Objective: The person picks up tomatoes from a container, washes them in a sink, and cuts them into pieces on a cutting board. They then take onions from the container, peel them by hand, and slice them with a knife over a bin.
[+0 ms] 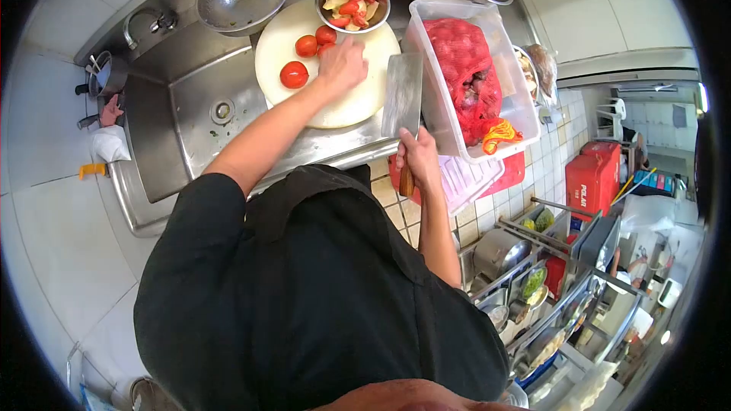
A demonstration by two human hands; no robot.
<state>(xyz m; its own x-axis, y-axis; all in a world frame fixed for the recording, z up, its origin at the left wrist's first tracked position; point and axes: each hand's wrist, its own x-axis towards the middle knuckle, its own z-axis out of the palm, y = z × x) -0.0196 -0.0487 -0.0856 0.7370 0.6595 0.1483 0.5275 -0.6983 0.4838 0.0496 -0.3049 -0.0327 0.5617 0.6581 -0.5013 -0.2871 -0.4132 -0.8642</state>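
Observation:
My left hand (343, 67) is over the round white cutting board (365, 103), its fingers curled downward. Whether anything is inside them is hidden. Beside it sit red tomatoes: one whole tomato (294, 74) apart to the left, another tomato (306, 46), and a tomato (326, 34) near the bowl. More red shows partly covered at the edge of that hand. My right hand (418, 154) grips the wooden handle of a cleaver (403, 91), its broad blade upright along the board's right edge. A metal bowl (384, 12) at the board's far side contains red and pale yellow chunks.
A steel sink (152, 125) lies left, with a colander (228, 27) behind it. To the right, a clear plastic bin (512, 38) contains a red mesh bag (464, 68). Farther right are metal shelves (556, 236) with pots, and a red cooler (586, 186).

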